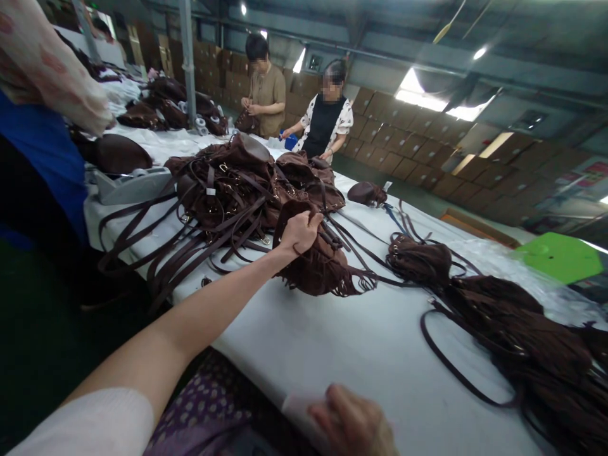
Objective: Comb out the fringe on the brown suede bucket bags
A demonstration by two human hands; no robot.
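Note:
My left hand, stretched forward over the table, is closed on the upper edge of a dark brown handbag. The bag has gathered sides and small metal rings, and its lower part hangs close to the white tabletop. Just behind it lies a heap of similar brown bags with long straps spilling toward the near edge. My right hand is low at the table's front edge, blurred, with its fingers curled. Something pale and white shows beside those fingers, too smeared to name.
More brown bags lie to the right, beside clear plastic wrap and a green board. A grey tray stands at left near a person in blue. Two co-workers stand across the table, with stacked cartons behind.

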